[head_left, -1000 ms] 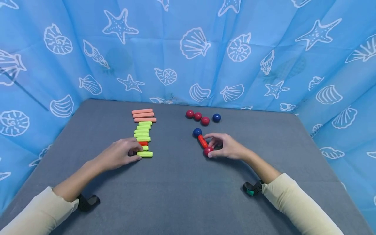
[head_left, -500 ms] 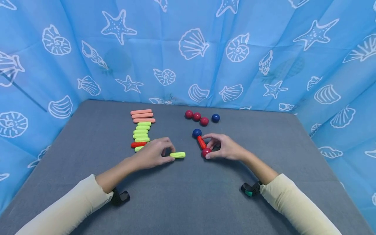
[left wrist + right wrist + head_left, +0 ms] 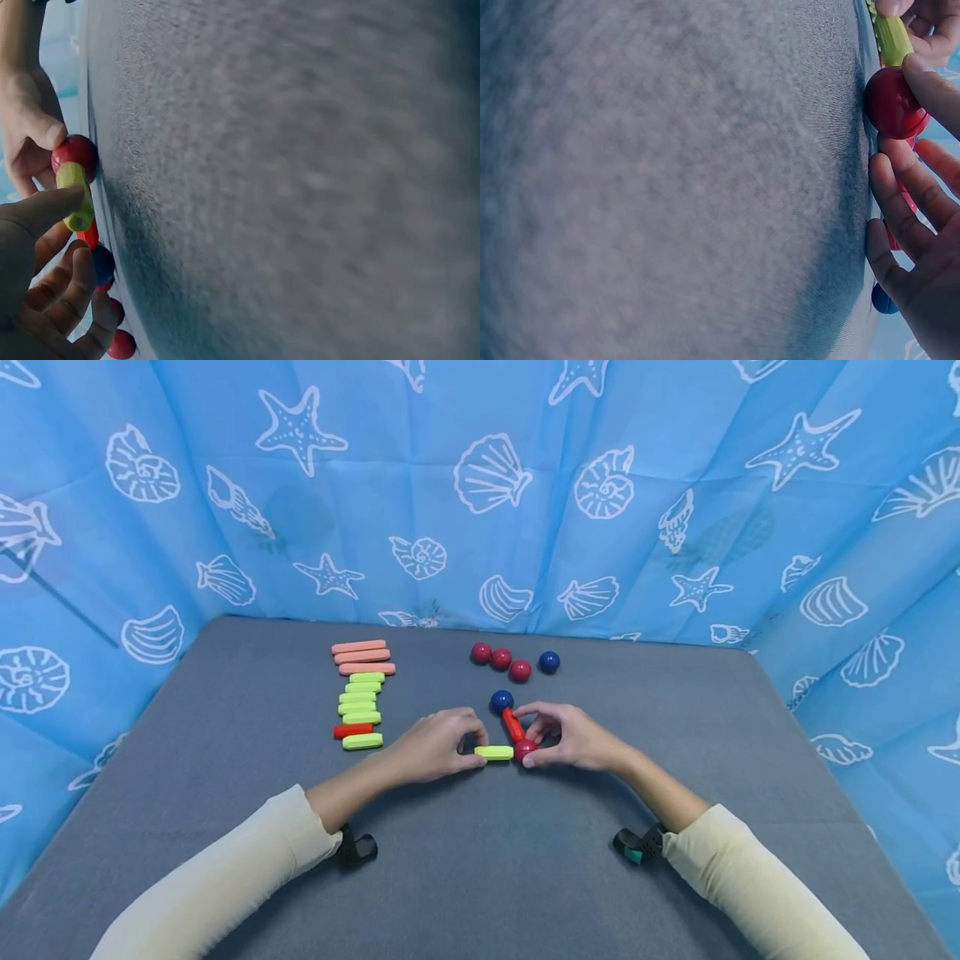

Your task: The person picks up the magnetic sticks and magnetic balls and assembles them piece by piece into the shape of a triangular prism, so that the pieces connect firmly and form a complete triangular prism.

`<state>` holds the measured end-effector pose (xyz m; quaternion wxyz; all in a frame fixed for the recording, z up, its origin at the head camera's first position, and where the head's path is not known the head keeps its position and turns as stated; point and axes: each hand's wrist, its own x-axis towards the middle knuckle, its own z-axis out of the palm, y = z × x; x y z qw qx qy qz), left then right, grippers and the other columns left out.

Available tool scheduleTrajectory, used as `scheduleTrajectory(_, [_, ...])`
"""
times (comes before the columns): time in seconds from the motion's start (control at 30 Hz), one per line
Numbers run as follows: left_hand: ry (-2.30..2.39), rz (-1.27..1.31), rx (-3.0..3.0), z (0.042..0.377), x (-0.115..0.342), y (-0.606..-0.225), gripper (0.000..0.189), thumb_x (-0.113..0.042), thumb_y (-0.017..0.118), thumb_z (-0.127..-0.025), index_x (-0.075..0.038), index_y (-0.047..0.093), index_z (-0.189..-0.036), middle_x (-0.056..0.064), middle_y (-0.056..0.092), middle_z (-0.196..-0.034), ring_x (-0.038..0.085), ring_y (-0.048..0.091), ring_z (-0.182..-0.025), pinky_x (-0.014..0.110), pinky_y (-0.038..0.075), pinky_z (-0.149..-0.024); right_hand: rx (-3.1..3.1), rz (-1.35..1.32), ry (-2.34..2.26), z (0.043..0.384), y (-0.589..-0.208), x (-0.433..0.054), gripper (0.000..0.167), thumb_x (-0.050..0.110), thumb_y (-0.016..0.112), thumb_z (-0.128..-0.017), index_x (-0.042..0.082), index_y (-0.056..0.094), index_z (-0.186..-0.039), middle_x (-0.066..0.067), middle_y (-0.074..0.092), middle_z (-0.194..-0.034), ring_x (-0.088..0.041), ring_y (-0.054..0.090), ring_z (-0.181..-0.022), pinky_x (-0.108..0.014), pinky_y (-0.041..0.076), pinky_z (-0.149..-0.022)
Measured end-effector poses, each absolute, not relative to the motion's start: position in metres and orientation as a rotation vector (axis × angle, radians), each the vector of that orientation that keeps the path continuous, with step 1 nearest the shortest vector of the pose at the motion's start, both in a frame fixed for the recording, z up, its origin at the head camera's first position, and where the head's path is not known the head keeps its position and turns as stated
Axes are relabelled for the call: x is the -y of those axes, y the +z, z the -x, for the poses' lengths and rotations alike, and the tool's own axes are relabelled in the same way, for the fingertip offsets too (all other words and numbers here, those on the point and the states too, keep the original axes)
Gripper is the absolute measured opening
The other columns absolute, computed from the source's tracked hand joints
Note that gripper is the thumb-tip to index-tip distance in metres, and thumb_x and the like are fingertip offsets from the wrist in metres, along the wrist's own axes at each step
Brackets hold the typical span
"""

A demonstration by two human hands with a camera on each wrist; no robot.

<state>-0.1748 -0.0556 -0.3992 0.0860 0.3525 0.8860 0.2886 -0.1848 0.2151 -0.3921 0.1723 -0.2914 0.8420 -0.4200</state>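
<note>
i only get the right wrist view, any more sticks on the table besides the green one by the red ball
Observer: Yes. In the head view a column of sticks lies to the left of the left hand, with three salmon sticks at its far end.

Operator: ok and what's beyond the red ball, fingers block that side for me

Observer: The head view shows a red stick running away from it, with a blue ball at that stick's far end.
</note>
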Motion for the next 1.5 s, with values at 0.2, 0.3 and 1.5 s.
scheduleTrajectory(0.2, [0.877,-1.058,-2.621,0.177,0.057,-0.395,0.023,-0.027,0.078,-0.087,-0.016,0.070,-0.107,-0.004,0.061,-0.103,0.010,0.055,-0.079,0.026,0.049,-0.072,-2.384,0.819,-1.182,0.185,-0.390,-0.214,0.066,0.018,0.084,-0.080,0.004,0.054,-0.137,-0.003,0.070,-0.101,-0.019,0.065,-0.094,-0.044,0.051,-0.089])
scheduleTrajectory(0.3, [0.895,-1.078,-2.608,0.177,0.069,-0.390,0.029,-0.026,0.079,-0.087,-0.014,0.069,-0.112,-0.002,0.063,-0.107,0.011,0.056,-0.081,0.028,0.049,-0.073,-2.378,0.812,-1.180,0.186,-0.390,-0.214,0.066,0.017,0.084,-0.080,0.005,0.054,-0.137,-0.003,0.070,-0.101,-0.019,0.065,-0.095,-0.045,0.050,-0.090])
scheduleTrajectory(1.5, [0.716,-0.777,-2.905,0.154,0.197,-0.396,0.019,-0.013,0.082,-0.081,-0.007,0.075,-0.098,-0.006,0.063,-0.078,0.008,0.053,-0.069,0.030,0.047,-0.063,-2.377,0.797,-1.172,0.185,-0.393,-0.216,0.068,0.019,0.084,-0.079,0.006,0.053,-0.139,-0.002,0.069,-0.102,-0.020,0.064,-0.097,-0.044,0.048,-0.090])
